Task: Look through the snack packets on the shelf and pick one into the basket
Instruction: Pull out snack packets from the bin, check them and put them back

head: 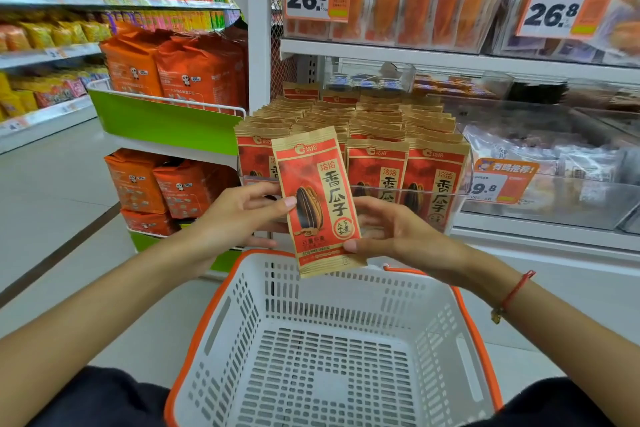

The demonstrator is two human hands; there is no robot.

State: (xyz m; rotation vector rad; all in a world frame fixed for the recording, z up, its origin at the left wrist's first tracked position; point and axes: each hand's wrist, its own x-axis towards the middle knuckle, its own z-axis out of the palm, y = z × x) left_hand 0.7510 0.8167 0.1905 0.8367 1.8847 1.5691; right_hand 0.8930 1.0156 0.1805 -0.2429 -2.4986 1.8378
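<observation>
A red-and-tan seed packet (318, 201) is held upright above the far rim of the white basket (332, 350). The left hand (242, 215) pinches its left edge and the right hand (391, 229) its lower right corner. It looks light, flat and crinkly, probably a little slick, so the side seams suit a pinch best. Behind it, matching packets (349, 135) fill a clear bin (460, 194) at the shelf's front edge. Nothing lies between packet and basket.

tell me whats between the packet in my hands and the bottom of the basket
Nothing. In the head view the sunflower seed packet, pinched by the left hand and right hand, hangs over the far rim of the basket, whose floor is bare.
</observation>
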